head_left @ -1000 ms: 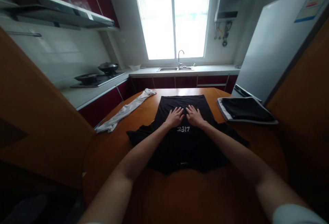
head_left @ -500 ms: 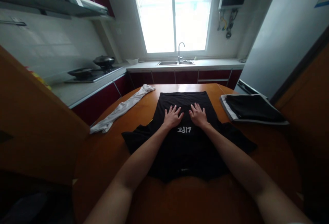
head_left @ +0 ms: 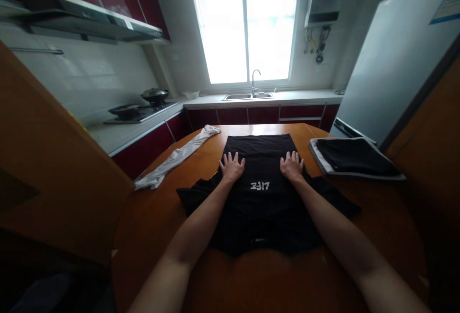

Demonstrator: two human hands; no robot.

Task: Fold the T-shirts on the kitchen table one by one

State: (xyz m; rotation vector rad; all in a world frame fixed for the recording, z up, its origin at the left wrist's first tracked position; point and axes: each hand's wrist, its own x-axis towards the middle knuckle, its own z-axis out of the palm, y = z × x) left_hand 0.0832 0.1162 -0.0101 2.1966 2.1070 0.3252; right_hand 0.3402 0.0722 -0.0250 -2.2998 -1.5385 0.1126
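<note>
A black T-shirt (head_left: 262, 212) lies spread on the wooden table (head_left: 273, 284), its neckline toward me and its hem at the far side. White lettering on its middle appears upside down from here. My left hand (head_left: 232, 166) rests flat on the shirt near its left edge, fingers spread. Near the opposite edge, my right hand (head_left: 292, 165) presses on the cloth with its fingers stretched out. Neither hand grasps the fabric. Both sleeves stick out to the sides, partly behind my forearms.
A crumpled whitish cloth (head_left: 179, 156) stretches along the table's left edge. Folded black and grey clothes (head_left: 355, 157) are stacked at the right. Beyond the table are a counter with a sink (head_left: 247, 96), a stove (head_left: 143, 112) and a fridge (head_left: 388, 59).
My hands have slid apart across the shirt, from beside its centre out toward its two side edges. The camera view has tilted slightly upward.
</note>
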